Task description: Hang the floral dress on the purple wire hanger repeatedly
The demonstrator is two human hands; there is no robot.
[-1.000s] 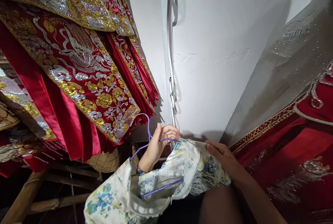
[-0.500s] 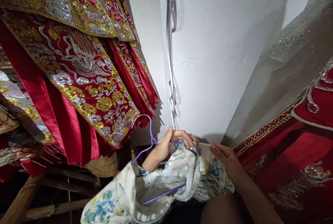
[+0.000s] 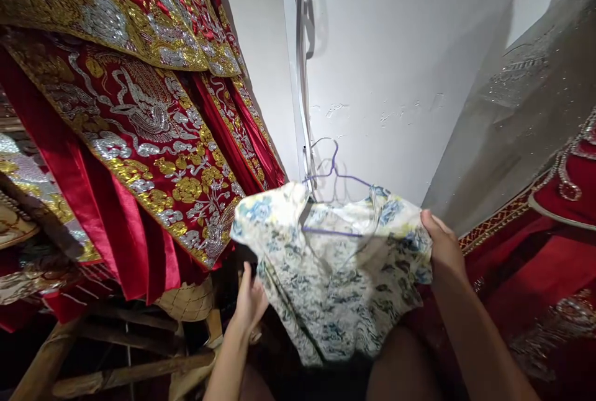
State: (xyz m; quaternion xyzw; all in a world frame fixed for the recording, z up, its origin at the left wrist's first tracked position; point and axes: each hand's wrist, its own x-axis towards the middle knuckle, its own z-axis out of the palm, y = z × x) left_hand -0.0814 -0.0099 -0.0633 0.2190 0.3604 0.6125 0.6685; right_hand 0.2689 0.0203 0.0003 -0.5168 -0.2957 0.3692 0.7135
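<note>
A white floral blouse (image 3: pixel 344 289) with blue and yellow flowers hangs spread out in front of me on a purple wire hanger (image 3: pixel 347 176). The hanger's hook points up and its shoulder wires pass into both sides of the neckline. On the right, my right hand (image 3: pixel 444 249) grips the sleeve edge between thumb and fingers. Beside the blouse's left side is my left hand (image 3: pixel 251 301), thumb raised and apart from the fingers; whether its fingertips touch the cloth cannot be made out.
Red costumes with gold and silver embroidery (image 3: pixel 153 115) hang at the left. More red beaded cloth (image 3: pixel 521 264) is at the right. Behind the hanger, a metal rail (image 3: pixel 302 78) runs down the white wall (image 3: pixel 382 47). Bamboo poles (image 3: pixel 135 370) and a woven basket (image 3: pixel 186 301) stand lower left.
The blouse and hanger have risen and turned upright, with the blouse now spread out. My left hand has left the hanger and moved down and left. My right hand has shifted right and slightly up.
</note>
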